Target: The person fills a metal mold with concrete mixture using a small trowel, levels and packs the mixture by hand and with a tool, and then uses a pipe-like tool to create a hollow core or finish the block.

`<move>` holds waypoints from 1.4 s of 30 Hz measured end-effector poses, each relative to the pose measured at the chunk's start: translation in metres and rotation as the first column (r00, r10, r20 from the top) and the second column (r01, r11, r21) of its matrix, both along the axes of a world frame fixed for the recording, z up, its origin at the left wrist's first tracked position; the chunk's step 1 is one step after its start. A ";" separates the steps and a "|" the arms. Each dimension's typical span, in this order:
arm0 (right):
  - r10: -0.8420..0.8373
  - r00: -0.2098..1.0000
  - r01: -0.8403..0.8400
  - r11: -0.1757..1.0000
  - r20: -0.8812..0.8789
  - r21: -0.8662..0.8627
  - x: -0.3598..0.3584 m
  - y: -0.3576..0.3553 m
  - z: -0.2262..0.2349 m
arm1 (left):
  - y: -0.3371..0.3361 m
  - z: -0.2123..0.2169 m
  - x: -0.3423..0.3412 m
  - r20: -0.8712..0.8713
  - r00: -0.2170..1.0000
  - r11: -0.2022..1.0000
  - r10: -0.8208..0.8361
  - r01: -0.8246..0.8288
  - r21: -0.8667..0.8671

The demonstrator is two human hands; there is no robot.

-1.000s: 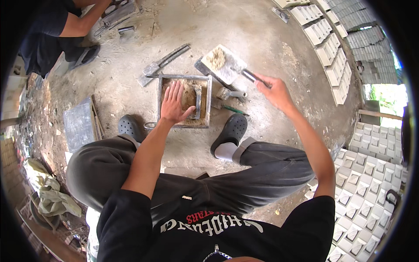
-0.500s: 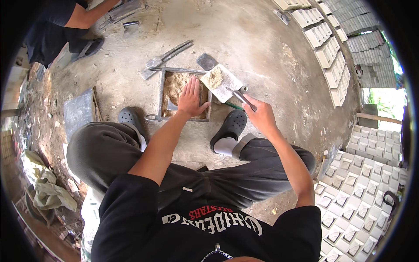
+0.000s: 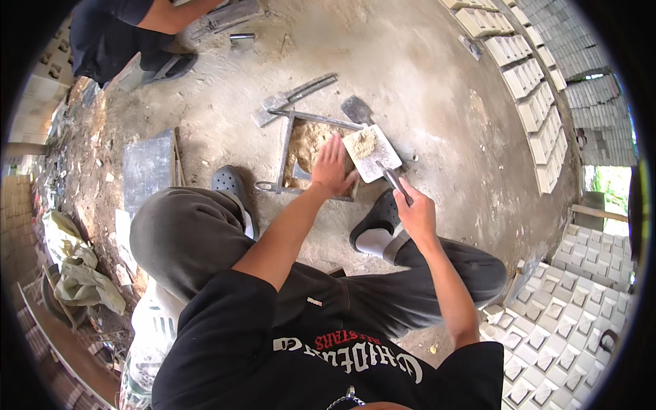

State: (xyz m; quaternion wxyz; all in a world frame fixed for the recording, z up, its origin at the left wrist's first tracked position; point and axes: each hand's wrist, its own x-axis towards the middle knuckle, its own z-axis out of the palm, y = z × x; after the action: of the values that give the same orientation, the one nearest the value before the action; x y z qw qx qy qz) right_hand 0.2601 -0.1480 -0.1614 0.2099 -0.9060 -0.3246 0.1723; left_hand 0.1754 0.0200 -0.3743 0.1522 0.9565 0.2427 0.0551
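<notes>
A metal frame mould (image 3: 283, 154) lies on the floor between my feet, filled with a beige crumbly mix (image 3: 313, 140). My left hand (image 3: 332, 171) is palm down over the mould's right side, fingers stretched out on the mix. In my right hand (image 3: 417, 210) is the dark handle (image 3: 396, 186) of a square, flat trowel. Its pale blade (image 3: 374, 167) rests over the mould's right edge and bears a small heap of the same mix (image 3: 364, 144). A grey piece (image 3: 301, 172) shows at the mould's lower left; its kind is unclear.
Beyond the mould lie a long metal tool (image 3: 301, 96) and a dark flat plate (image 3: 357, 109). A grey board (image 3: 149, 169) is at left. Rows of pale cast blocks (image 3: 526, 78) and patterned blocks (image 3: 547, 335) line the right. Another person (image 3: 113, 41) crouches at far left.
The whole view has shifted, so things sit farther right and lower. My left hand has slid rightward across the mix, closer to the trowel blade. The right hand keeps hold of the trowel.
</notes>
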 end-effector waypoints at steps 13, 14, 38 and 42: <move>0.002 0.975 0.020 0.996 0.223 -0.092 -0.028 -0.003 -0.016 | 0.013 -0.003 -0.012 0.191 0.981 0.988 0.025 0.006 -0.157; 0.020 0.966 0.010 0.994 0.257 -0.113 -0.028 -0.002 -0.018 | 0.011 -0.001 -0.009 0.193 0.981 0.985 0.035 -0.002 -0.172; 0.114 0.922 -0.018 0.967 0.371 -0.252 -0.042 0.012 -0.006 | 0.017 0.002 0.018 0.081 0.996 0.998 0.043 -0.047 0.047; 0.101 0.888 -0.007 0.978 0.449 -0.207 -0.035 -0.001 0.002 | 0.021 0.004 0.020 0.070 0.977 0.972 -0.202 0.191 0.137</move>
State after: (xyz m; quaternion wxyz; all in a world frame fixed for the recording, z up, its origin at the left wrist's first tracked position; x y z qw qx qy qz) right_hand 0.2255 -0.1495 -0.1593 0.0308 -0.9280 -0.3713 -0.0083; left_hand 0.1956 0.0406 -0.3708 0.1044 0.9805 0.1360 0.0955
